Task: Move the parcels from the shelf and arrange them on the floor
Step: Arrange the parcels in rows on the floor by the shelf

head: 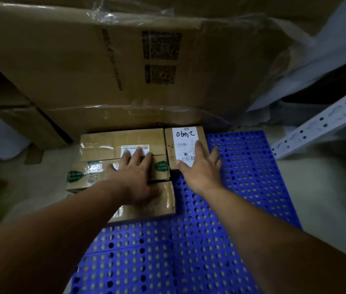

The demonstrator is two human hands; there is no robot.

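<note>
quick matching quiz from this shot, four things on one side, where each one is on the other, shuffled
1 brown cardboard parcel with handwritten white label
2 brown cardboard parcel with green stickers
3 blue perforated plastic mat
4 white slotted metal shelf post

a far right edge
b under left hand
c under right hand
d beneath the parcels

Pairs: 1-c, 2-b, 3-d, 4-a
</note>
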